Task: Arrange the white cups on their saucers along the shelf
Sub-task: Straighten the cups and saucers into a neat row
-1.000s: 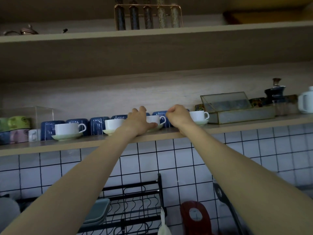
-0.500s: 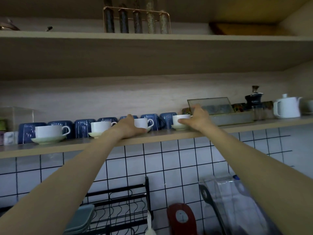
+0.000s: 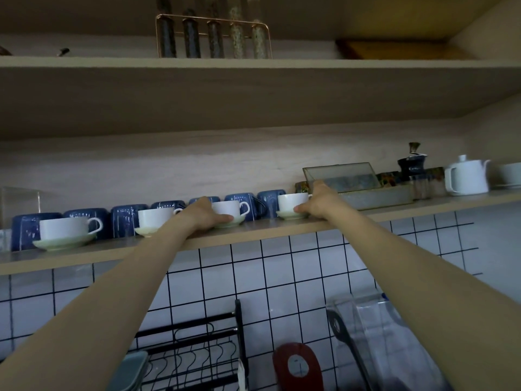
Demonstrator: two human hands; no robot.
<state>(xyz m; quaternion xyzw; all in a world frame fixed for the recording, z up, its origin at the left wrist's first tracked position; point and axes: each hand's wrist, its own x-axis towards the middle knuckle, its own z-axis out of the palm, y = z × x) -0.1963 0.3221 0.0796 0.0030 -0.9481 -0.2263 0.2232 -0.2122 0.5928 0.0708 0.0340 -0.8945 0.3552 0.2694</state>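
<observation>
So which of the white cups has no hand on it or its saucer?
The leftmost white cup, at the shelf's left end. The left hand sits between the two middle cups; the right hand grips the rightmost.

Blue mugs (image 3: 128, 221) are sitting upside down in a row. A white teapot (image 3: 468, 176) is standing near a glass box (image 3: 355, 182). Jars (image 3: 214, 35) are standing up top.
</observation>
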